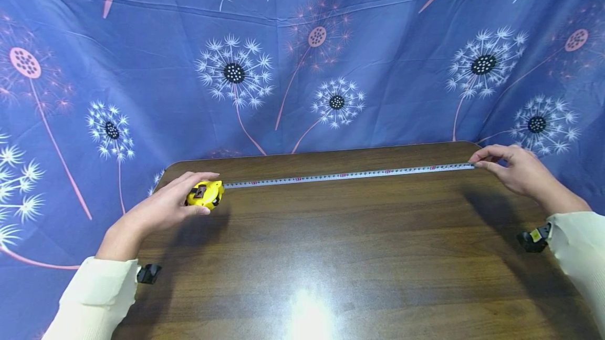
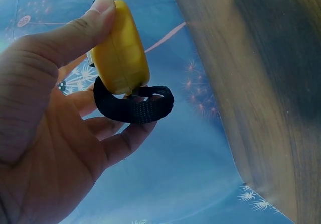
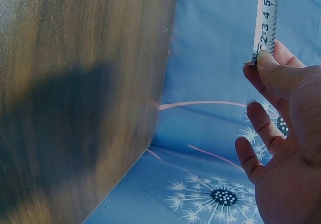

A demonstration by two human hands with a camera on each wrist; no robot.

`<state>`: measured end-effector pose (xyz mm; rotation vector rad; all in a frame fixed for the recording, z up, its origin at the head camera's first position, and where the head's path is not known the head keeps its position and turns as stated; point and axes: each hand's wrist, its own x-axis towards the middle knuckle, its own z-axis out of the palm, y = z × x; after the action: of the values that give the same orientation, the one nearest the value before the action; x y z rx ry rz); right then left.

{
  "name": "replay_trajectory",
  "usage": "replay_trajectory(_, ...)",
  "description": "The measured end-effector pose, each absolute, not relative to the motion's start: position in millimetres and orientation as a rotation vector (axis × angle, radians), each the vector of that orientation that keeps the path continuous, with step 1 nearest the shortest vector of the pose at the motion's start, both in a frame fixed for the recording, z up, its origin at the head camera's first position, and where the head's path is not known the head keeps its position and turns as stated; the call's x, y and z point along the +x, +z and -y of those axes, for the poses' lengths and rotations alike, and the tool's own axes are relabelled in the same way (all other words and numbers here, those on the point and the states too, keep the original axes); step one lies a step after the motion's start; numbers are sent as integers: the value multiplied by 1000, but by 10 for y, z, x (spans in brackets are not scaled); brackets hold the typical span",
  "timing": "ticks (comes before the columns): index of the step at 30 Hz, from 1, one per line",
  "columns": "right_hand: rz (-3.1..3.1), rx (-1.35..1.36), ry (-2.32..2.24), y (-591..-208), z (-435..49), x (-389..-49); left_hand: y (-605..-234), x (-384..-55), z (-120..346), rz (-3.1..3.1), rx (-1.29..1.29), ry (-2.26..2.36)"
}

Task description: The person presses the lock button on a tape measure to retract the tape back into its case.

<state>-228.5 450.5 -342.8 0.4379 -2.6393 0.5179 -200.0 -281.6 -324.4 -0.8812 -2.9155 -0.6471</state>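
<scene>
A yellow tape measure (image 1: 206, 194) sits in my left hand (image 1: 163, 207), gripped between thumb and fingers at the table's left side. In the left wrist view the thumb presses its yellow case (image 2: 123, 53), and a black wrist strap (image 2: 133, 107) loops below it. From the case the blade (image 1: 342, 175) runs out to the right, nearly straight, above the table. My right hand (image 1: 517, 172) pinches the blade's end near the table's far right corner. In the right wrist view, thumb and forefinger hold the blade (image 3: 266, 20) near its low numbers, and the other fingers are loosely bent.
The brown wooden table (image 1: 283, 245) lies beneath both hands, with a bright glare near its front. Behind it hangs a blue cloth (image 1: 402, 67) printed with dandelions. A small black camera sits at each wrist.
</scene>
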Motion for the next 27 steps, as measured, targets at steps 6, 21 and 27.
replay_trajectory(6,2640,436,523,-3422,-4512,-2278,-3240,-2002,2812,2929,-887,-635)
replay_trajectory(21,2595,479,532,-3436,-4484,-2273,-3270,-2024,2832,2913,-900,-627)
replay_trajectory(27,2581,491,552,-3440,-4443,-2267,-3285,-2028,2832,2904,-908,-628)
